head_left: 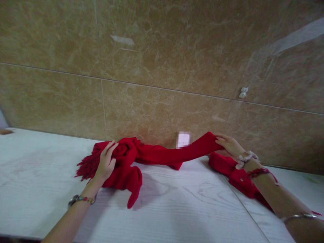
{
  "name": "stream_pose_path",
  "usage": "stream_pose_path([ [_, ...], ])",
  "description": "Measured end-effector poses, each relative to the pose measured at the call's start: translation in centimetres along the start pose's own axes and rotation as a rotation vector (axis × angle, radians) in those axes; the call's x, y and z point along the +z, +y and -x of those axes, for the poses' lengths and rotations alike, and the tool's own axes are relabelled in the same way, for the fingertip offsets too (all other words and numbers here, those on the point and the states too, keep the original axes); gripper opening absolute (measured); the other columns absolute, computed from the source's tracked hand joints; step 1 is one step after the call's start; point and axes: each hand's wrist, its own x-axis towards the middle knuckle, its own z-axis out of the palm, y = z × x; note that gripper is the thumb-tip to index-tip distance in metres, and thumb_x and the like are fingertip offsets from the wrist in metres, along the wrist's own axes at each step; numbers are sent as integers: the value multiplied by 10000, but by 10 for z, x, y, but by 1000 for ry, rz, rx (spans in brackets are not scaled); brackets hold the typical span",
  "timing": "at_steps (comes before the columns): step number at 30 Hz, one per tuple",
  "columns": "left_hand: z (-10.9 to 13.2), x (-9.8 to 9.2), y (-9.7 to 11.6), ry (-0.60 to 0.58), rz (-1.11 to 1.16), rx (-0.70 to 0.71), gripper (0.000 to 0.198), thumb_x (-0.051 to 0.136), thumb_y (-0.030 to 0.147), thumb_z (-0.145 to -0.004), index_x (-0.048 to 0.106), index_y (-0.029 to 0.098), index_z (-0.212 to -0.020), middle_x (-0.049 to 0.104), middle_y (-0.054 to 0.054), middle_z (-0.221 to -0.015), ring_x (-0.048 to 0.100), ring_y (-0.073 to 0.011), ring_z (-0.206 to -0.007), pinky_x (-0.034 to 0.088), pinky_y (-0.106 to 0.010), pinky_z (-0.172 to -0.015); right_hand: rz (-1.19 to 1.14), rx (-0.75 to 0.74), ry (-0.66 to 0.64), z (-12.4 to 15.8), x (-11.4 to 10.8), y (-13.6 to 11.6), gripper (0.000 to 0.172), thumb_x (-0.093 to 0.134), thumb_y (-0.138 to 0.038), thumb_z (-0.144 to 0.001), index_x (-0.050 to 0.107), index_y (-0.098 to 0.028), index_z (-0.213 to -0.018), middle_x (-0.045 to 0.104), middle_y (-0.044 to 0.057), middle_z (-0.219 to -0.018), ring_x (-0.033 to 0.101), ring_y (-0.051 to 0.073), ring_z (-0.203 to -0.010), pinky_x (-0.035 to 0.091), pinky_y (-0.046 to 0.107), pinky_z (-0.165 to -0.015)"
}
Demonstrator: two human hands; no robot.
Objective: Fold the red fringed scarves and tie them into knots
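A red scarf point(162, 155) with a fringed end lies along the back of the white table. Its left part is bunched and rolled, and one corner hangs loose towards me. My left hand point(106, 163) rests on that bunched part beside the fringe, its fingers stretched out over the cloth. At the other side my right hand point(231, 145) grips the folded right end of the scarf, which is lifted a little off the table. The right fingertips are partly hidden by the cloth. More red fabric point(235, 175) lies beneath my right wrist and forearm.
A brown marbled tile wall point(162, 84) rises behind the white wood-grain table point(192, 202). A seam runs across the table's right side. A pale blurred square point(183, 139) shows behind the scarf. A small white fitting point(243, 92) is on the wall; a brown object point(5, 131) lies far left.
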Motion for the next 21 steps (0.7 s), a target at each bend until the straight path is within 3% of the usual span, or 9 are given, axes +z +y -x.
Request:
stream_pose_path([
  [4,-8,7,35,-398,-148,227,486,466,322,-720,478,286,-1204,343,-51,-1361,177,-315,-1282,130,-582,-982,-66,-18,-72,11,-4,9,318,567,-192,-578,521,-227,-890,644,-29,-670,635,175,-654,532,306,-573],
  [6,-5,10,33,-542,-263,290,432,553,325,-668,564,307,-1099,371,-54,-1346,201,-341,-1269,69,-639,-948,-108,-69,-30,11,-12,2,347,572,-212,-589,489,-230,-925,646,-17,-696,638,185,-664,529,321,-586],
  [9,3,6,-8,-475,-379,217,281,506,305,-727,630,285,-979,453,-73,-1285,272,-339,-1241,92,-643,-936,-165,-185,189,4,-45,-10,290,570,-219,-634,460,-246,-901,641,27,-753,634,172,-683,507,282,-590],
  [11,5,-4,-47,-352,-393,139,371,328,420,-817,646,259,-920,521,-71,-1211,302,-355,-1218,133,-654,-907,-150,-224,284,-3,-74,-9,247,560,-235,-665,452,-268,-884,630,47,-747,624,169,-656,500,276,-567],
  [13,2,-14,-75,-222,-395,75,678,5,454,-859,648,241,-848,566,-37,-1138,289,-359,-1218,120,-668,-886,-58,-175,234,-8,-96,-1,216,559,-247,-667,466,-270,-860,616,52,-706,604,171,-582,499,292,-528],
  [15,-7,-18,-81,-138,-437,1,789,-109,432,-846,637,196,-742,578,-39,-1099,255,-375,-1227,114,-674,-878,42,-124,165,-11,-104,12,156,534,-257,-677,473,-265,-821,608,51,-682,590,165,-542,499,297,-513],
  [17,-17,-15,-63,-132,-473,-35,670,28,426,-864,621,163,-696,562,-73,-1124,254,-377,-1228,141,-658,-891,175,-111,80,-8,-94,27,115,465,-284,-710,475,-257,-822,611,60,-691,595,161,-556,502,297,-528],
  [18,-22,-10,-49,-190,-459,-6,546,151,394,-860,628,158,-740,541,-95,-1162,284,-356,-1222,180,-625,-909,251,-109,19,-3,-81,35,141,433,-305,-725,484,-249,-844,617,68,-705,601,164,-572,505,299,-536],
  [21,-26,9,-4,-562,-267,263,287,405,282,-776,627,226,-949,479,-80,-1262,329,-255,-1227,231,-490,-977,428,-87,-211,23,-25,62,294,453,-390,-720,549,-205,-927,639,96,-786,615,190,-620,515,325,-549],
])
